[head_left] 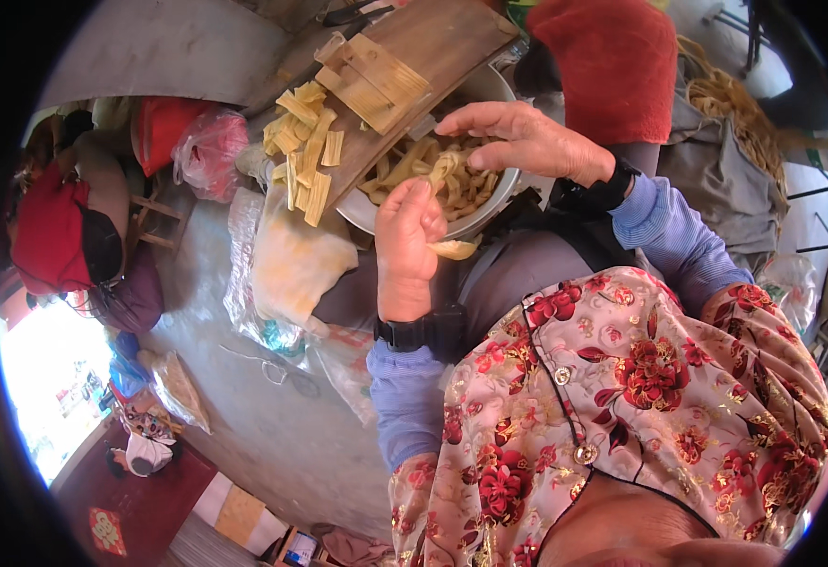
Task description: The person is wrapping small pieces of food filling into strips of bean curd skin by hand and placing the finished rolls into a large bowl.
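My left hand (412,225) is closed in a pinch on a soft yellow strip (454,249) that looks like tofu skin; one end sticks out below the fingers. At its fingertips a knotted part (448,168) shows above the bowl. My right hand (539,142) hovers over the bowl's right side, thumb and forefinger apart, with nothing seen between them. Under both hands stands a round, pale metal bowl (501,87), holding many knotted yellow strips (471,197). A wooden board (461,40) partly covers the bowl's far left side.
On the board lie flat stacked yellow sheets (376,80) and a heap of cut strips (302,132). A cream cloth (302,248) hangs left of the bowl. A red cloth-covered thing (611,68) is at the far right, near long yellow strips (731,104). Another person (55,227) sits at left.
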Demonstrator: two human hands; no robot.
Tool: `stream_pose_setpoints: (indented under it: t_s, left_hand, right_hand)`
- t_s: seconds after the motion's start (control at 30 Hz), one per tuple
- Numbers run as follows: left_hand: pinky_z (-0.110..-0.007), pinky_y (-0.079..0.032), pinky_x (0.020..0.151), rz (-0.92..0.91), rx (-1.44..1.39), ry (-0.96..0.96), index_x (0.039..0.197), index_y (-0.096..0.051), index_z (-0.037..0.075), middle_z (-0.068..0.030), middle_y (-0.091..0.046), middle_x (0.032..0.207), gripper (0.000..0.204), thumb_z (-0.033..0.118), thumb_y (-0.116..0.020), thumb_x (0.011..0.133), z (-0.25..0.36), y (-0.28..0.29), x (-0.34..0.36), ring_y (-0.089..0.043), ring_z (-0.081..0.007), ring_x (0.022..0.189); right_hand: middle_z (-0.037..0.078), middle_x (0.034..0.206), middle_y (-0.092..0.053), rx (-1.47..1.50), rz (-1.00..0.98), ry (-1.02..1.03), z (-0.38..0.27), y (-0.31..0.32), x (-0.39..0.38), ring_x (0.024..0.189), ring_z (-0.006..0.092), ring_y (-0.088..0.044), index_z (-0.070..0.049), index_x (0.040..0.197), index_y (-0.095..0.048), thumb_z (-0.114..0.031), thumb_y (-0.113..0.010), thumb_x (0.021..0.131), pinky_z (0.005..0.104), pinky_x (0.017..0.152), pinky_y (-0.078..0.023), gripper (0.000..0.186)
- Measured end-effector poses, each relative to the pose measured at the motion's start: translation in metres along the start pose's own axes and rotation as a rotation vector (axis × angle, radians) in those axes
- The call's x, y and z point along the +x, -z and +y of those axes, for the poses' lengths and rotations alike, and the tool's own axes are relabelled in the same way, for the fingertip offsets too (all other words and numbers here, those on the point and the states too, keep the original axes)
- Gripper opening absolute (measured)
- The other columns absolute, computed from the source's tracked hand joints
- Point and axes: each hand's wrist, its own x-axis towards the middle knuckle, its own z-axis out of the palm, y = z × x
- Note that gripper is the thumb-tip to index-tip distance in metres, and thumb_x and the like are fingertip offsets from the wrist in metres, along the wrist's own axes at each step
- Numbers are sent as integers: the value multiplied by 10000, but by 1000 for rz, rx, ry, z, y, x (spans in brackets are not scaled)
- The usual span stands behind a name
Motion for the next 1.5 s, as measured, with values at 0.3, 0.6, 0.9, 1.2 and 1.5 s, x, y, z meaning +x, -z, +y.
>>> stream_pose_setpoints:
  t_s: [0.3, 0.6, 0.9, 1.2, 1.5]
  left_hand:
    - [-197, -278, 443, 1, 286, -33, 926, -608, 26, 27, -457, 601, 154, 168, -639, 876, 17, -11, 6, -373, -47, 484]
    - [-205, -270, 437, -42, 131, 75, 900, -597, 34, 38, -436, 582, 132, 156, -640, 871, 20, -5, 19, -344, -46, 462]
    - [-189, -297, 463, -52, 233, 8, 960, -606, 25, 30, -476, 634, 151, 146, -635, 876, 38, -9, 30, -381, -38, 503]
    - [-186, -340, 475, 80, 296, -258, 990, -586, 26, -1, -516, 683, 115, 92, -585, 896, 75, 5, 66, -398, -39, 513]
    - [-241, -391, 501, 189, 387, -275, 958, -600, 10, -23, -551, 688, 121, 109, -581, 892, 72, 23, 110, -450, -81, 518]
  right_hand:
    - [162, 777, -627, -657, -118, 279, -9, 10, 10, 678, 258, -606, 30, 951, -629, -43, -648, 758, 314, 628, -479, 208]
    - [85, 860, -665, 24, -94, -236, -15, 24, 8, 740, 130, -656, 21, 1068, -602, -97, -628, 852, 254, 688, -526, 248]
    - [33, 781, -630, -170, -84, -212, -24, 36, 34, 607, 70, -569, 35, 1026, -631, -84, -570, 892, 205, 595, -477, 189]
    - [-7, 721, -562, -523, 173, 147, -25, 23, 80, 628, 52, -512, 14, 992, -627, -75, -563, 889, 211, 570, -432, 151]
    - [50, 766, -624, -631, 277, 262, -1, 32, 115, 682, 121, -562, 25, 951, -620, -81, -573, 850, 277, 636, -463, 154]
